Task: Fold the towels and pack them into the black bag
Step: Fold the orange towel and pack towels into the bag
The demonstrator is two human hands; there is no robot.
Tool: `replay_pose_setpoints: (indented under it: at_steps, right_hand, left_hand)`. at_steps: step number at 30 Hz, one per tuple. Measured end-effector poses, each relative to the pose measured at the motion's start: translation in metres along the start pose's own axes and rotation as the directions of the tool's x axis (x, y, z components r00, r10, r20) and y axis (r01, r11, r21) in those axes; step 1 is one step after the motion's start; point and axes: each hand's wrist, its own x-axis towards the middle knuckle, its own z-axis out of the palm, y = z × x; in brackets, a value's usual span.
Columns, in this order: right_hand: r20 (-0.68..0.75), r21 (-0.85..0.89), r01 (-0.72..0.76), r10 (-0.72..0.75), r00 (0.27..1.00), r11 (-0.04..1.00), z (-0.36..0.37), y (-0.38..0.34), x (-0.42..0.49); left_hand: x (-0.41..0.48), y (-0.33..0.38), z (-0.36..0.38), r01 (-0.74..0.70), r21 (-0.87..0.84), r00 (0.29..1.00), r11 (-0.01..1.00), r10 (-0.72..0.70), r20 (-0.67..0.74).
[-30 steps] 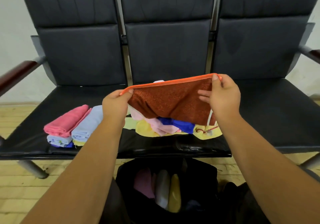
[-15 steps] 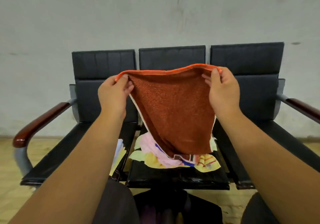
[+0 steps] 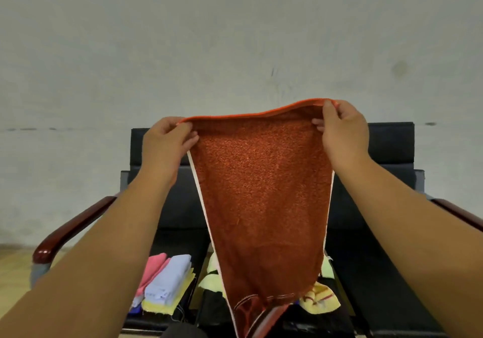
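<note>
The orange-red towel (image 3: 264,194) hangs in the air before the black seats (image 3: 379,285), held up by its top edge (pale binding runs down both sides). The left hand (image 3: 167,141) has one top corner pinched in its grip, and the right hand (image 3: 342,131) pinches the other. The striped lower hem is too blurred to read any label. Folded towels (image 3: 167,280) sit stacked on the left seat. Loose yellow towels (image 3: 320,298) lie on the middle one.

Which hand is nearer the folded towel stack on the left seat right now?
Left. The left hand pinches a top corner of the orange towel, above the folded stack; the right hand pinches the other corner, farther across to the right.
</note>
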Motion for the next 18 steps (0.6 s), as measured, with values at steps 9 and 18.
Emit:
replay_pose_setpoints:
  at_steps: [9, 18]
  right_hand:
    - [0.081, -0.067, -0.117, 0.123, 0.989, 0.991, -0.002, -0.003, 0.010]
    - [0.063, -0.292, -0.127, 0.152, 0.986, 0.948, -0.012, 0.005, 0.003]
  left_hand:
    - [0.019, -0.008, -0.011, 0.070, 0.231, 0.997, 0.971, -0.078, 0.025]
    - [0.017, -0.013, -0.002, 0.185, 0.269, 0.982, 0.945, -0.169, -0.080]
